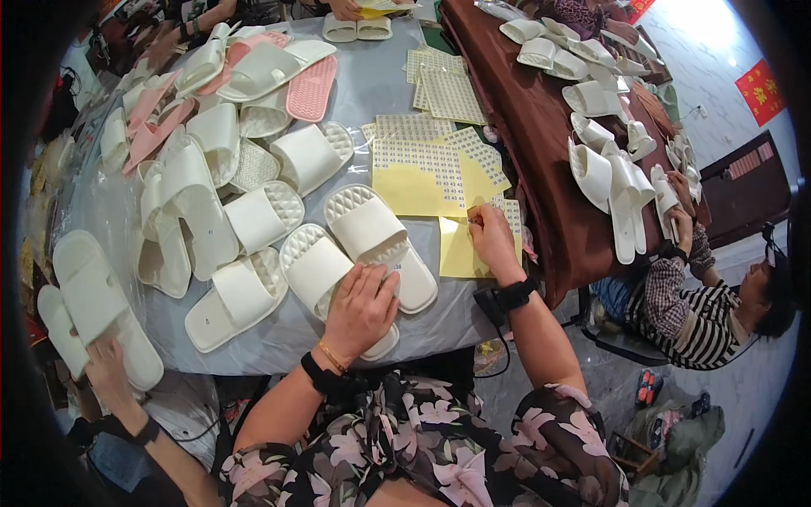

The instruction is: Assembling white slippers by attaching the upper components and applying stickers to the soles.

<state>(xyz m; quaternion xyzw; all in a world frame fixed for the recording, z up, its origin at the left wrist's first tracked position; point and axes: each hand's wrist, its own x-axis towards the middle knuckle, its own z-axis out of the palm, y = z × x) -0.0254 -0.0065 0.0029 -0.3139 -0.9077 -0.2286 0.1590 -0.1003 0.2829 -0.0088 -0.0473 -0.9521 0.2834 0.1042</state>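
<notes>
Well-lit, glare on R wall (pixel 688 72), fisheye dist., blk rim

A bench (pixel 460 328) under grey sheeting fills the middle; a second bench (pixel 549 211), draped in brown, runs alongside at right; beyond it rises a pale, marbled wall (pixel 676 72) with a red hanging (pixel 760 93), a dark brown panel (pixel 743 190) and bright glare (pixel 701 29); the floor (pixel 519 387) is grey.

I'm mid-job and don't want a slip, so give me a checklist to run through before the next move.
1. Left hand free: not ok, it rests on a white slipper.
2. Right hand at the yellow sheet: ok, over it.
3. Sticker in right hand: cannot tell, too small.
4. Neighbouring slipper marked: ok, dark mark on its insole.
5. Co-worker's hand apart from both: ok, far left.
</notes>
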